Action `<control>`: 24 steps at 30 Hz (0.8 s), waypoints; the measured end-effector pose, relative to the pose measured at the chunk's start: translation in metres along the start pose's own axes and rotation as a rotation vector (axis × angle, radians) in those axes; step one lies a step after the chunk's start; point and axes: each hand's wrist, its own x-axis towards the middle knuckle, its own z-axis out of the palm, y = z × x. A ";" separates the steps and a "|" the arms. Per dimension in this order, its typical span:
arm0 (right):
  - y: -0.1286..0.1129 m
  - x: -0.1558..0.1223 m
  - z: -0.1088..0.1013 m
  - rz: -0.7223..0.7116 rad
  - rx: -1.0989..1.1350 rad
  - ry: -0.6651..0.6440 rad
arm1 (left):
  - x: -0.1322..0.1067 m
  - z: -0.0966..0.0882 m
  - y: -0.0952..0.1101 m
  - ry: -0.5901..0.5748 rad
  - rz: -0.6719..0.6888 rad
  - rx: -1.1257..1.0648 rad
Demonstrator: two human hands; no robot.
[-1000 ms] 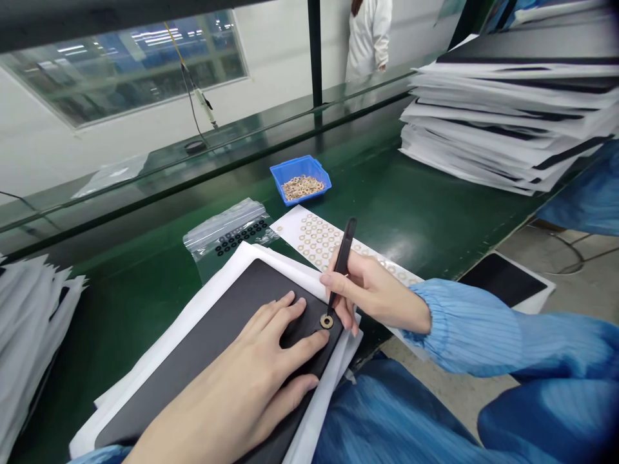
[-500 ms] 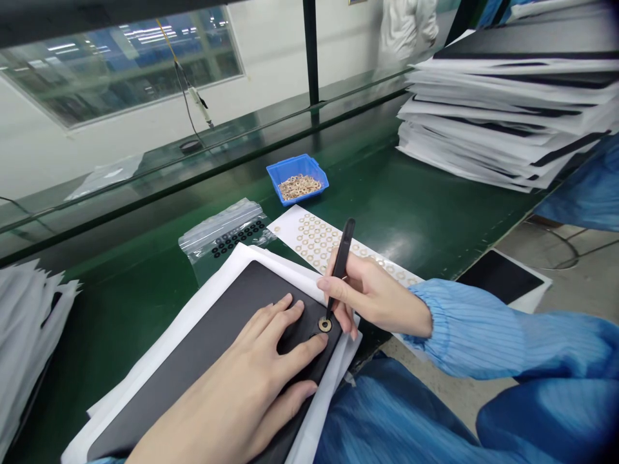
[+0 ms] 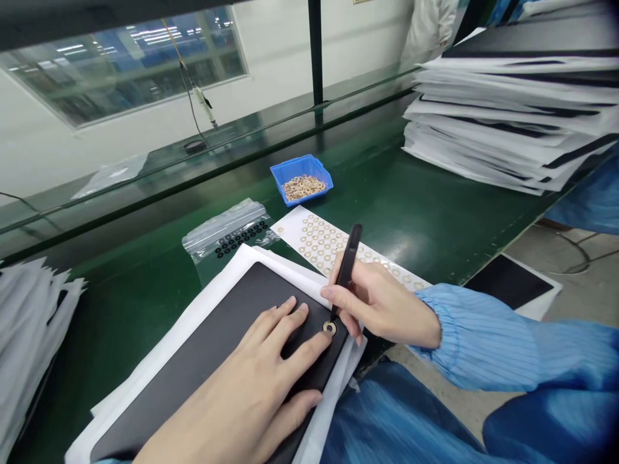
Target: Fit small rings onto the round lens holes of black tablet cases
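Observation:
My left hand [image 3: 258,380] lies spread over a flat black panel [image 3: 207,348], and one fingertip touches the edge of a gold-coloured ring [image 3: 329,328] near the panel's corner. In my right hand [image 3: 372,299] is a pair of black tweezers [image 3: 349,258], held steeply, with the tips at the far edge of the ring. White sheets [image 3: 169,332] lie under the panel. Just beyond my right hand, a white sheet with rows of rings [image 3: 314,241] rests on the green bench.
A blue bin [image 3: 302,180] holds many small rings. Beside it lies a zip bag [image 3: 232,235] with black rings on it. Stacked panels and white sheets [image 3: 507,122] rise at the right, with more sheets [image 3: 33,341] at the left. Another person [image 3: 428,32] stands far back.
The view has shifted slightly, so everything sits a little further right. My left fingertip now touches the ring's edge. The tweezers remain at the ring.

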 end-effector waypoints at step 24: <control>0.009 -0.015 0.004 -0.333 -0.118 0.142 | 0.008 0.006 0.005 0.001 -0.029 0.092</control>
